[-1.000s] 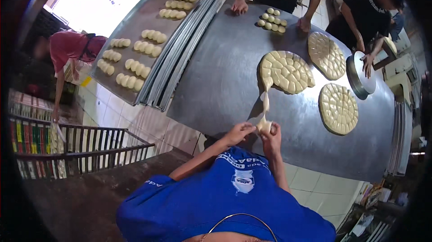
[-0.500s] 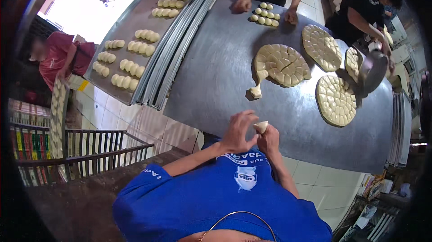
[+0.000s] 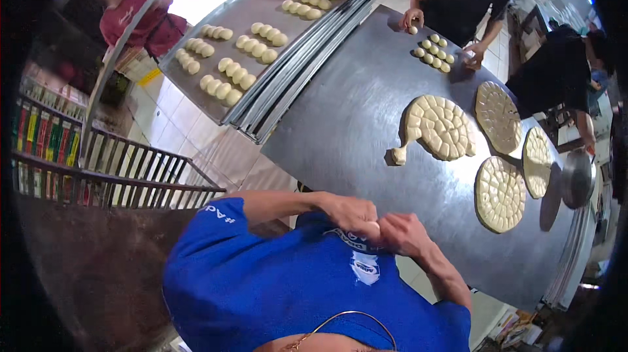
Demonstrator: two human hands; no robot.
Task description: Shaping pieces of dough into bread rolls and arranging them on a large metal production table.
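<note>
Close in front of my blue shirt, my left hand (image 3: 351, 213) and my right hand (image 3: 403, 233) meet with curled fingers. Between them a small piece of dough (image 3: 373, 226) shows, mostly hidden by the fingers. Beyond them, on the metal table (image 3: 347, 136), lies a round dough slab (image 3: 441, 126) scored into pieces, a strip trailing off its near left side to a loose end (image 3: 398, 156). Three more scored slabs lie to its right, including a near one (image 3: 500, 195) and a far one (image 3: 498, 116).
At the far edge a co-worker's hand (image 3: 412, 18) holds a dough ball beside several others (image 3: 434, 52). Stacked trays (image 3: 288, 100) with rows of dough balls stand left. A metal rack (image 3: 150, 162) is nearer left. Another person's arm reaches a round metal pan (image 3: 577, 178) at right.
My left hand has closed in against the right, and both now grip the dough nearer my chest. The view has swung left. The round metal pan has moved away from the slabs.
</note>
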